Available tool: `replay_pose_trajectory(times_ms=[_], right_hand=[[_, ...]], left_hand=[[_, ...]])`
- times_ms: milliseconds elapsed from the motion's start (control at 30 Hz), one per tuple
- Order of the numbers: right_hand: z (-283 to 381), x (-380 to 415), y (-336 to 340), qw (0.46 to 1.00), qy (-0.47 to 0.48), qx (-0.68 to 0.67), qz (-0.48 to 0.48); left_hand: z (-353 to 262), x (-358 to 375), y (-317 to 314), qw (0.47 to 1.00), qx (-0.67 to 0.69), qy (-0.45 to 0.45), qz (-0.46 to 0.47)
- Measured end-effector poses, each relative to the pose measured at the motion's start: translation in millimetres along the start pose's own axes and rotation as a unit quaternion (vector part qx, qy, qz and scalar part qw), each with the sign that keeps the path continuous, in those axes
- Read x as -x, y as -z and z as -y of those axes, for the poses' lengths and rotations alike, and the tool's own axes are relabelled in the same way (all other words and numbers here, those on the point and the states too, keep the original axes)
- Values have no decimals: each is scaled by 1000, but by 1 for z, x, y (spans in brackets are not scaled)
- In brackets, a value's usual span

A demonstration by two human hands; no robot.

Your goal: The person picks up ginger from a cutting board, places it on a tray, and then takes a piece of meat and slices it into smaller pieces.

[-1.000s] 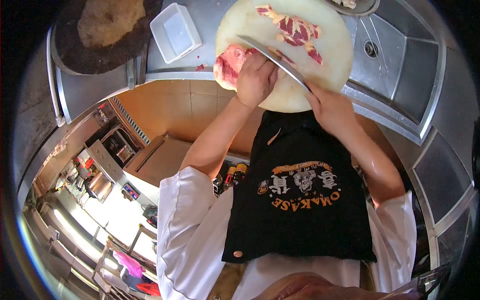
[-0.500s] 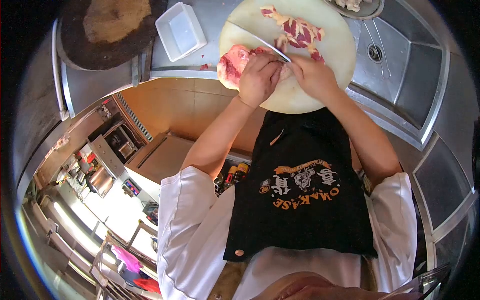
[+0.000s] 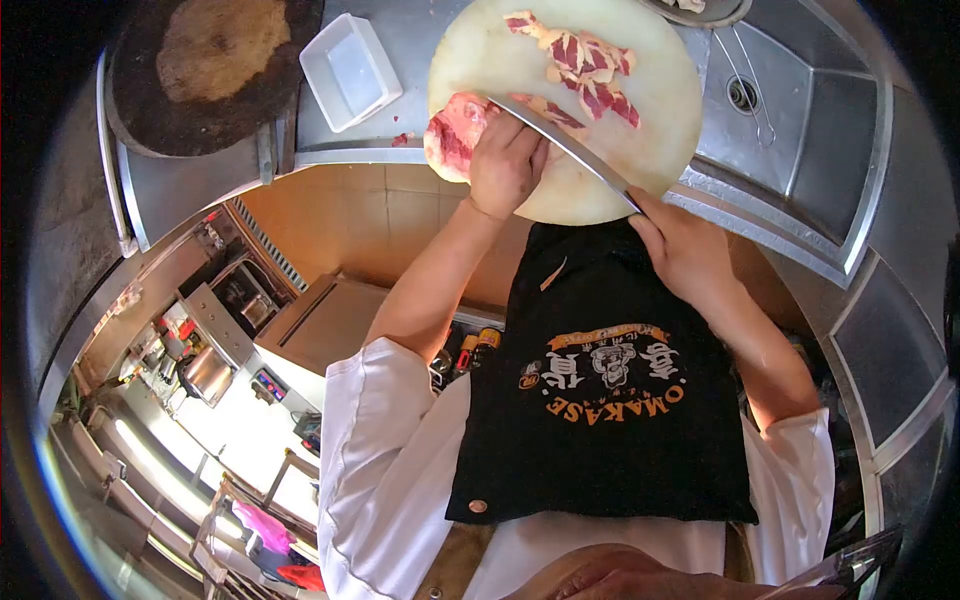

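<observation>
My right hand (image 3: 685,245) is closed around the handle of a long knife (image 3: 575,148). Its blade runs up and left across the round white cutting board (image 3: 640,170), its far end beside my left fingers. With curled fingers, my left hand (image 3: 503,168) grips a chunk of raw meat (image 3: 457,135), pink and red, at the board's left side. Just past the blade lies a cut slice of meat (image 3: 552,110). Further up the board are several red slices edged with pale fat (image 3: 590,72).
Left of the board stands a white plastic tub (image 3: 350,75) on the steel counter, with small meat scraps nearby. A dark round wooden block (image 3: 225,50) sits at far left. To the right is a steel sink (image 3: 800,130) with a wire-handled strainer over its edge.
My right hand has drawn the knife back toward me and to the right, off the meat. A fresh slice now lies beside the blade. My left hand stays on the chunk.
</observation>
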State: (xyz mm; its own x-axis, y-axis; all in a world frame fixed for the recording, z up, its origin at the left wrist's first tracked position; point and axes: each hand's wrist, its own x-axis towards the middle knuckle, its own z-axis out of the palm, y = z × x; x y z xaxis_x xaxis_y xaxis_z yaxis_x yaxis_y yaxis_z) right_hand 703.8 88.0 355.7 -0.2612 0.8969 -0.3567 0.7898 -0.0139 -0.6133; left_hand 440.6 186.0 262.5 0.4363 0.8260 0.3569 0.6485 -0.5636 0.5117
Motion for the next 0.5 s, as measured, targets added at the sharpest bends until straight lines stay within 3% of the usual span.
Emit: replay_pose_trajectory(times_ms=[167,267,400,500], right_hand=[[32,-76,-20,1000,1,1,7],[29,-49,-12,998,-38,0,40],[-8,-12,-27,998,30,20,-52],[19,-69,-22,999,-12,22,32]], left_hand=[[2,4,0,998,5,47,46],[0,3,0,999,12,21,27],[3,1,-3,1000,9,0,-12],[1,-2,-2,1000,11,11,1]])
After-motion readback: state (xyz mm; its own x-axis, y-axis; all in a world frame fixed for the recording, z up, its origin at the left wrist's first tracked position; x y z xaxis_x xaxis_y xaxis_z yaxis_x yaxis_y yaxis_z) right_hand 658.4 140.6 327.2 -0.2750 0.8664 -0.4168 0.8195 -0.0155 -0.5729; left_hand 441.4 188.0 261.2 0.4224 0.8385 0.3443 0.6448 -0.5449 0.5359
